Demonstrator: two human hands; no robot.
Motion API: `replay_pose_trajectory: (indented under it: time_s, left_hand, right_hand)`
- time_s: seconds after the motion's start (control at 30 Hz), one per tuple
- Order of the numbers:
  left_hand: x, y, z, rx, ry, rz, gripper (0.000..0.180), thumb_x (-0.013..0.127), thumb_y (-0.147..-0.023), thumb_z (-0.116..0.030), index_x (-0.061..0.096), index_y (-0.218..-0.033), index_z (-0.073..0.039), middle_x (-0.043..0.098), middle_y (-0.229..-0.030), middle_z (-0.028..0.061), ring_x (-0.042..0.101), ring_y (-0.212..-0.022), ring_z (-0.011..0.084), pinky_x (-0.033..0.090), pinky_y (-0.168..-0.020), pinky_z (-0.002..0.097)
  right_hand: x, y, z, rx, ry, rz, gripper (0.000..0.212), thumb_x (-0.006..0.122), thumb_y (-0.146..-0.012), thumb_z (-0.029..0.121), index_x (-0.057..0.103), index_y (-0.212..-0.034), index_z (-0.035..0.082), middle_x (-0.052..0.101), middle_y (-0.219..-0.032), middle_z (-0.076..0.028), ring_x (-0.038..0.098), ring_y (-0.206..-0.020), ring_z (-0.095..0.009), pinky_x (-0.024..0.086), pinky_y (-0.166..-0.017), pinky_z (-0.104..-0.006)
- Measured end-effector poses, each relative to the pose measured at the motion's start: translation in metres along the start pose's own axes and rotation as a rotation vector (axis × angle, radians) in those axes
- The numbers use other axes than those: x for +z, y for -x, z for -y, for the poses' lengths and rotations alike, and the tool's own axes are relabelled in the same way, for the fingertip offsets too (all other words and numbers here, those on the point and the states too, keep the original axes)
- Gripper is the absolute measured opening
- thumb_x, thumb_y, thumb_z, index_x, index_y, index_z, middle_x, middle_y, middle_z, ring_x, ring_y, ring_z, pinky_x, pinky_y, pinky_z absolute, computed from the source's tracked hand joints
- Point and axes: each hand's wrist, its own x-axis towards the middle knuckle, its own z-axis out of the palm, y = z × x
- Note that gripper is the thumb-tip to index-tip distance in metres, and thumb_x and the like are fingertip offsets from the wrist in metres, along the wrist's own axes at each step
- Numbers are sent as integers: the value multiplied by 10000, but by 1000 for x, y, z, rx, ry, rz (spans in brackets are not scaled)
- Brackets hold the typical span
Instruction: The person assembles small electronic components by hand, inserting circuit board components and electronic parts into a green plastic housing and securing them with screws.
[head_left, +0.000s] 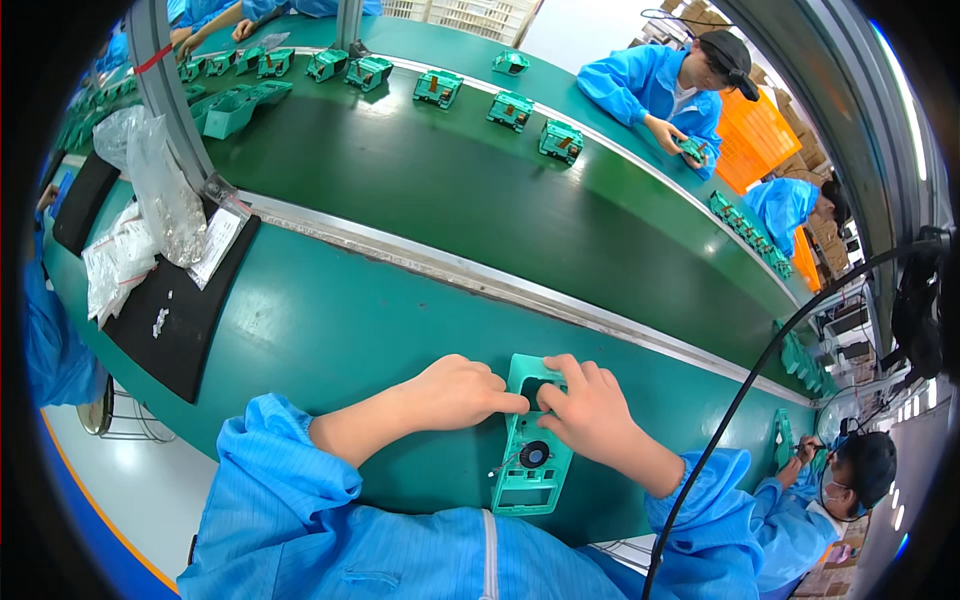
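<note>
A light green plastic housing [520,440] lies on the table in front of me. It has a dark opening near its far end, a round black speaker-like part [534,455] in the middle and a rectangular cut-out at its near end. My left hand [462,392] is closed, its fingers curled and one fingertip reaching to the opening's left edge; whatever it may pinch is hidden. My right hand [590,400] grips the housing's far right side, with fingers over the rim and bent toward the opening. A thin wire shows at the housing's left side.
Beyond a metal rail [430,260] runs a dark green conveyor belt [400,180] with several green assemblies [437,88]. Plastic bags [165,190] and small white parts lie on a black mat [185,310] at left. A black cable [740,400] hangs at right. Co-workers sit around.
</note>
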Motion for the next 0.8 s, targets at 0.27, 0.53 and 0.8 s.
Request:
replay_pose_trajectory:
  time_s: [0.27, 0.53, 0.8]
  left_hand:
    - [-2, 6, 1, -13, -47, -1, 266, 521, -677, -79, 563, -873, -254, 477, -550, -12, 521, -539, 170, 394, -431, 305]
    - [0, -8, 0, -136, -7, 26, 409, 513, -696, -69, 537, -1042, -286, 563, -642, 16, 555, -588, 211, 441, -482, 329]
    - [0, 24, 17, -803, 1234, -330, 161, 429, -829, -70, 511, -967, -58, 374, -563, -19, 379, -492, 67, 377, -474, 250]
  right_hand:
    - [-10, 16, -33, -180, 32, -26, 200, 570, -641, 71, 554, -828, 139, 453, -1116, -34, 483, -885, -240, 397, -693, -347]
    - [16, 68, -44, -27, -127, -280, 197, 625, -622, 131, 558, -807, 127, 451, -1167, -111, 488, -986, -271, 419, -751, -354]
    - [81, 198, -105, 961, -25, -797, 199, 652, -656, 157, 563, -822, 90, 399, -1200, -208, 537, -890, -343, 450, -725, -383]
